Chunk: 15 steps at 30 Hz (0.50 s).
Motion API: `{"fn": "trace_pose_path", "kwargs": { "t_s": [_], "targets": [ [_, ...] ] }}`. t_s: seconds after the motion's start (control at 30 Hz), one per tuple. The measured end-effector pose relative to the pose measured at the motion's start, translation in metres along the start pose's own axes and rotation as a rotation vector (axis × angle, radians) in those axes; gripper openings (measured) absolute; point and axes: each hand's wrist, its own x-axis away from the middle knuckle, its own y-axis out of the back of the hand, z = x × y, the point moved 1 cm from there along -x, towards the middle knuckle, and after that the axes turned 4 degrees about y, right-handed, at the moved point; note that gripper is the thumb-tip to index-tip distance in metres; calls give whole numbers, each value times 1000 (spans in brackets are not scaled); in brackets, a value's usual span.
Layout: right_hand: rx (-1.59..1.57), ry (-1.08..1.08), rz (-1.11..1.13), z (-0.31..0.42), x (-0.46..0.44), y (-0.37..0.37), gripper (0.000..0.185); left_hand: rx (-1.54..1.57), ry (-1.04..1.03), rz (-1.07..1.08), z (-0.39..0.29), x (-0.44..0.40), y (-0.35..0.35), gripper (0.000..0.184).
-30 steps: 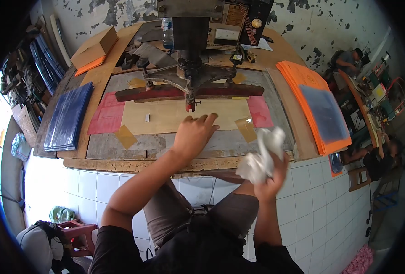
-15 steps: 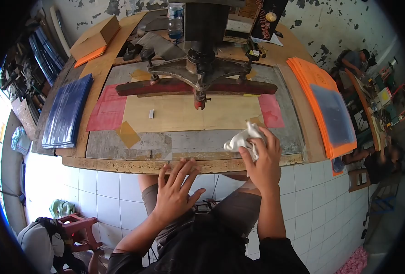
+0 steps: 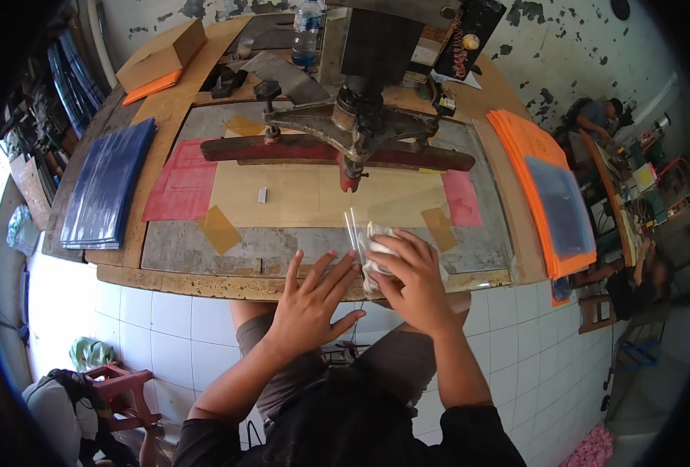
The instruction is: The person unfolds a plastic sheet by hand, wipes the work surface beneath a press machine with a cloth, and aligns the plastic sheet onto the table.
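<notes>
My left hand (image 3: 306, 311) lies with its fingers spread at the front edge of the worktable (image 3: 181, 284), fingertips on the grey bed (image 3: 173, 253). My right hand (image 3: 415, 288) grips a crumpled white cloth (image 3: 379, 233) and rests it on the bed just right of my left fingertips. Between the hands, shiny lines mark a piece of clear plastic (image 3: 352, 226); its full outline is hard to see. Behind them is a pale yellow sheet (image 3: 306, 206) with a small white scrap (image 3: 262, 194) on it. The red-edged press bar (image 3: 282, 153) hangs above that sheet.
A stack of blue plastic covers (image 3: 107, 191) lies at left, and orange covers (image 3: 535, 156) at right. Pink sheets (image 3: 180, 183) flank the yellow one. A cardboard box (image 3: 162, 54) and water bottle (image 3: 306, 35) stand behind. Other people (image 3: 594, 117) sit at the far right.
My right hand has moved left with the cloth and lowered it beside my left hand. My left hand has shifted slightly right and forward, fingers further onto the bed. The view has tilted a little.
</notes>
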Motion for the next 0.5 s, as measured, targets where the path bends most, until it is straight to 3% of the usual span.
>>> {"fn": "trace_pose_path", "kwargs": {
  "t_s": [0.07,0.1,0.17,0.27,0.37,0.47,0.5],
  "targets": [
    [-113,33,50,-32,0,8,45,-5,7,-9,2,2,0,74],
    [-175,-64,35,-53,-5,20,49,-10,16,-13,1,2,1,74],
    [136,-280,-82,-100,7,25,54,-7,22,-20,1,3,1,74],
    [132,-363,-112,-103,-1,34,59,31,18,-26,2,2,-1,74],
    [-162,-369,-230,-34,-26,23,60,103,30,-21,1,1,-1,73],
    [-415,-13,-8,18,-45,-4,58,128,27,-19,3,2,1,70],
    [-251,45,46,13,-46,-11,55,96,18,-23,4,4,0,69]
  ]
}}
